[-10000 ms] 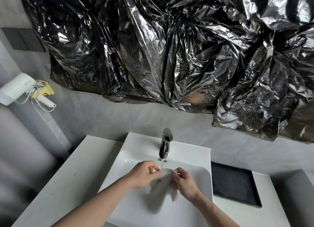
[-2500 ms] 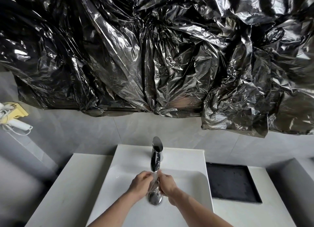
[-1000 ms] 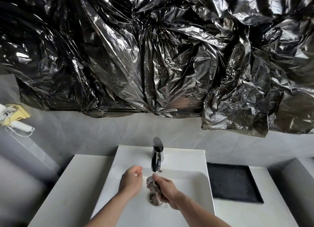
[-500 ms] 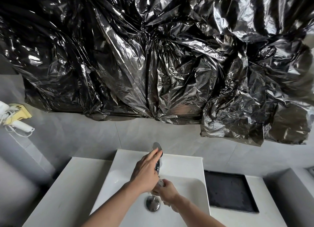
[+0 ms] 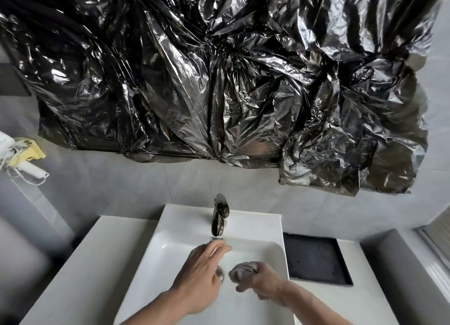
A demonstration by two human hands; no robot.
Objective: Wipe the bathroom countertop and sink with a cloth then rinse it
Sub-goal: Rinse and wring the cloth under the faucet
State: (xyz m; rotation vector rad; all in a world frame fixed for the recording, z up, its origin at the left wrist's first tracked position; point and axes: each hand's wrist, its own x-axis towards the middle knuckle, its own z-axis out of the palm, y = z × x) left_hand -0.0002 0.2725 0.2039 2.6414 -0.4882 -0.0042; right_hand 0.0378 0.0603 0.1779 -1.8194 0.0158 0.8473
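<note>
A white rectangular sink (image 5: pixel 170 246) is set into a white countertop (image 5: pixel 80 271). A dark chrome faucet (image 5: pixel 220 215) stands at its back, with no water stream visible. My right hand (image 5: pixel 261 282) grips a balled-up grey cloth (image 5: pixel 242 271) over the basin. My left hand (image 5: pixel 201 273) hovers over the basin below the faucet, fingers extended and holding nothing. It partly covers the chrome drain (image 5: pixel 220 272).
A black tray (image 5: pixel 314 259) sits on the countertop right of the sink. Crumpled black plastic sheeting (image 5: pixel 219 81) covers the wall above. A white hair dryer with a yellow holder (image 5: pixel 24 154) hangs at the left. A grey ledge (image 5: pixel 399 271) borders the right side.
My left hand has come down from the faucet top and now hovers over the basin. My right hand moved right and nearer with the wadded cloth. The water stream seen earlier is gone.
</note>
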